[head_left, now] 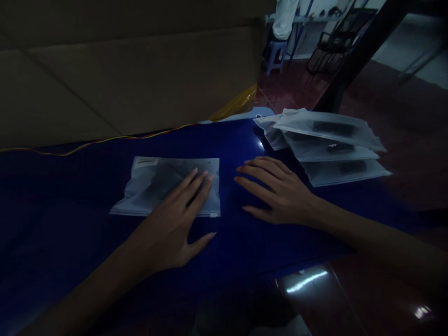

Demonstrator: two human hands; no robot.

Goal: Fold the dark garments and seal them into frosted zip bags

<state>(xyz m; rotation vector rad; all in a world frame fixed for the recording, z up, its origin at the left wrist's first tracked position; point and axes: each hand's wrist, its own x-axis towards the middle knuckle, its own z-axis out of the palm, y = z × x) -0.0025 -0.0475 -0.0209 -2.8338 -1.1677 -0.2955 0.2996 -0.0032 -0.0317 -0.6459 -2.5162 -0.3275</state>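
In the head view, we are observing a translucent zip pouch (142, 186) lying flat on the blue table covering (231, 252), its white label (146, 161) sitting at the upper left corner and its slider (213, 215) at the lower right. A dark item (168, 179) is showing through the film. We are resting the left hand (170, 228) over the pouch, fingers extended flat, thumb spread clear, gripping nothing. We are positioning the right hand (276, 191) just beside the pouch's right edge, fingers spread and slightly curved, holding nothing; we cannot tell whether it is touching the covering. Similar pouches (329, 133) are overlapping beyond the right hand. Behind, a cardboard box (140, 84) is standing along thin wires (147, 136), and a person (284, 21) is sitting on a blue stool (275, 56).
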